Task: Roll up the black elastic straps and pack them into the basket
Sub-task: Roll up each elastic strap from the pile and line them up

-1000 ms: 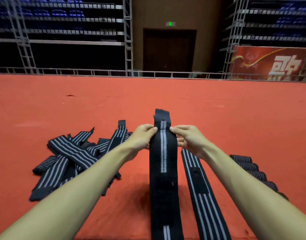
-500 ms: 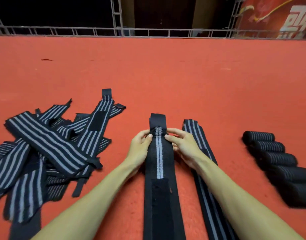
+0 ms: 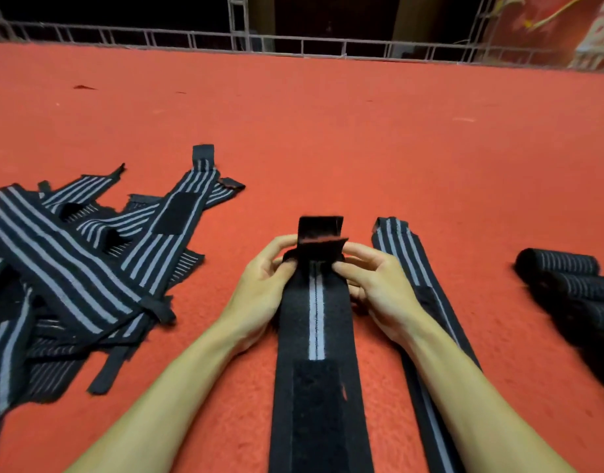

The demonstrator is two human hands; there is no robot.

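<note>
A long black elastic strap (image 3: 315, 322) with a grey centre stripe lies on the red carpet, running toward me. Its far end is folded over and stands up. My left hand (image 3: 259, 285) pinches the left edge of that fold. My right hand (image 3: 372, 285) pinches the right edge. A second flat striped strap (image 3: 401, 254) lies just right of it, partly under my right forearm. A loose pile of unrolled straps (image 3: 89, 254) lies at the left. Several rolled straps (image 3: 566, 278) sit in a row at the right. No basket is in view.
Red carpet (image 3: 327, 131) stretches ahead to a low metal railing (image 3: 293, 46) at the far edge. A red banner (image 3: 566, 32) hangs at the top right beyond the railing.
The view has tilted down from the hall to the carpet. Both hands have folded the strap's far end over toward me, so the first turn now stands up between my fingers.
</note>
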